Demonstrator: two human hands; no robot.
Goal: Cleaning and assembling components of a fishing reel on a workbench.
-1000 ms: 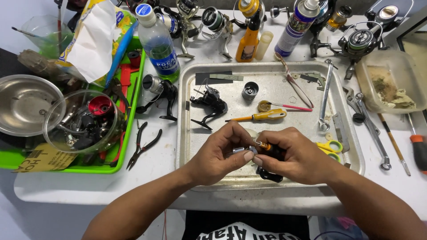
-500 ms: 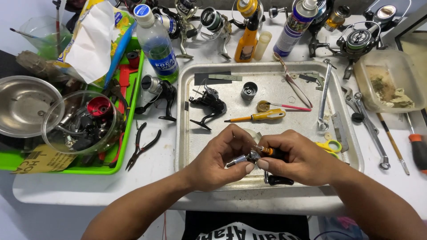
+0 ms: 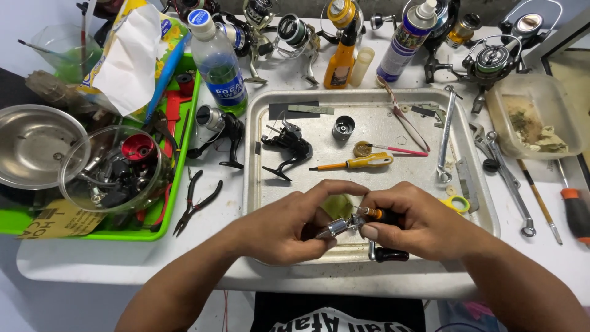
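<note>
Over the near edge of a metal tray [image 3: 479, 203], my left hand [image 3: 289, 224] pinches a small silver reel part [image 3: 335, 228]. My right hand [image 3: 418, 224] grips a small orange-and-black screwdriver [image 3: 372, 213] whose tip meets that part. A black handle knob [image 3: 388, 254] lies just under my right hand. Farther back in the tray lie a black reel body [image 3: 289, 147], a yellow-handled screwdriver [image 3: 356, 163], a dark spool [image 3: 343, 127] and a long wrench [image 3: 447, 135].
Left of the tray lie black pliers [image 3: 195, 203], a fishing reel [image 3: 218, 126], a green tray [image 3: 163, 224] holding a glass bowl [image 3: 117, 169] and a steel bowl [image 3: 34, 144]. Bottles and several reels line the back. Wrenches [image 3: 507, 178] and a plastic tub [image 3: 541, 123] sit at the right.
Both hands have slid a little toward me, to the tray's near edge, still working the silver part with the small screwdriver. The black knob now shows below my right hand.
</note>
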